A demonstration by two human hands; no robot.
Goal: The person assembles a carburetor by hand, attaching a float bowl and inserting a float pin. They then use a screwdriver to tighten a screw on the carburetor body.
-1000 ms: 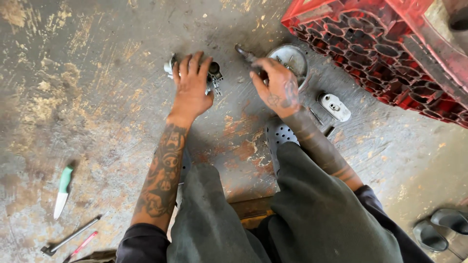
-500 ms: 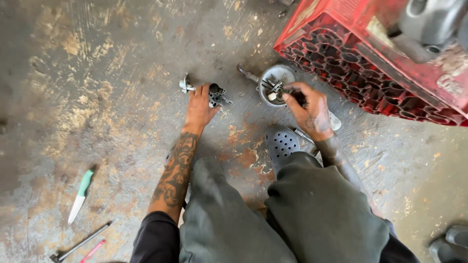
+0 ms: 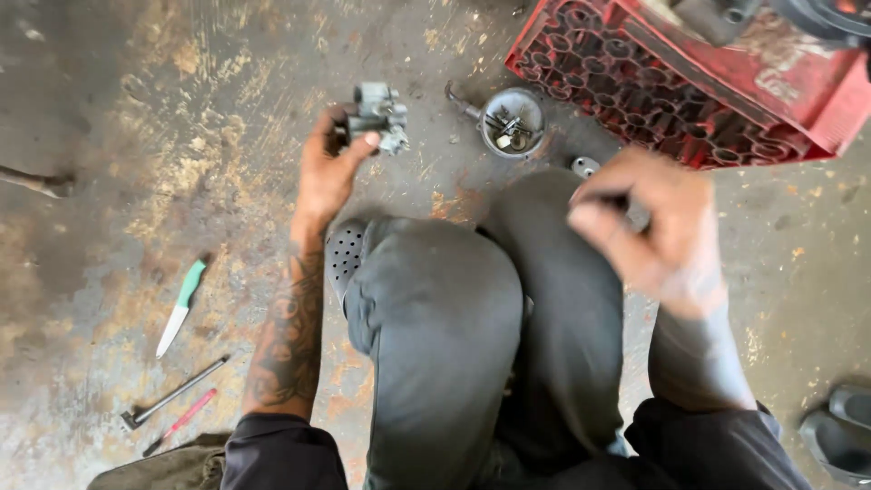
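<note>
From where I stand, I see no labels, signs or screens on this stained floor. The only container of the packing kind is a red plastic crate at the top right, lying on its side with its honeycomb grid of round cells turned toward the person's knees.

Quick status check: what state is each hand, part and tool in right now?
left hand: gripping the carburettor
carburettor: lifted, tilted
right hand: raised, fingers pinched; contents hidden
metal bowl: upright on floor, holding small parts
knife: lying flat
red crate: on floor
</note>
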